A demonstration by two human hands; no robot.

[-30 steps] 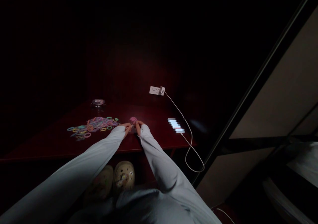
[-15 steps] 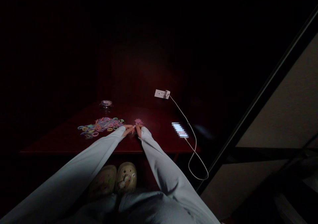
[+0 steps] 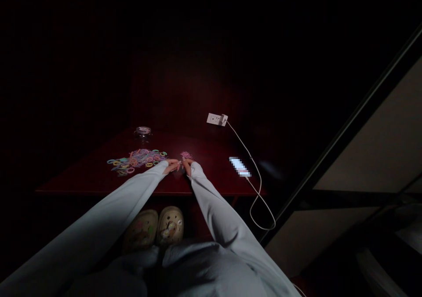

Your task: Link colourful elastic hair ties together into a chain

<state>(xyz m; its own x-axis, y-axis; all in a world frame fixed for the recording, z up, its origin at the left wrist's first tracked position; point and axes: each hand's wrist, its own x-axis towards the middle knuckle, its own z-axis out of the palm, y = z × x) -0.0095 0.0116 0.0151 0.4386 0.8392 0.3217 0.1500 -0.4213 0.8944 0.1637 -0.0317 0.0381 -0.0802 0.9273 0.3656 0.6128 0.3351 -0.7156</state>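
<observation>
My left hand (image 3: 172, 166) and my right hand (image 3: 187, 165) are close together over the dark red table (image 3: 211, 183), with a narrow gap between their fingertips. The fingers of both look drawn together; whatever they may pinch is too small and dim to make out. Just beyond my right fingertips lies a small cluster of pink bands (image 3: 187, 155). To the left of my left hand spreads a loose heap of coloured hair ties (image 3: 142, 157), in purple, orange, yellow, green and pink.
A clear round container (image 3: 143, 131) stands at the table's back left. On the right lies a phone (image 3: 240, 167), its white cable (image 3: 255, 165) running to a charger in the wall socket (image 3: 215, 119) and looping past the table edge. Clog shoes (image 3: 170, 226) show below.
My hands have parted slightly; before, their fingertips met. The whole view has shifted a little, so the table and everything on it sits higher in the picture. The heap looks the same.
</observation>
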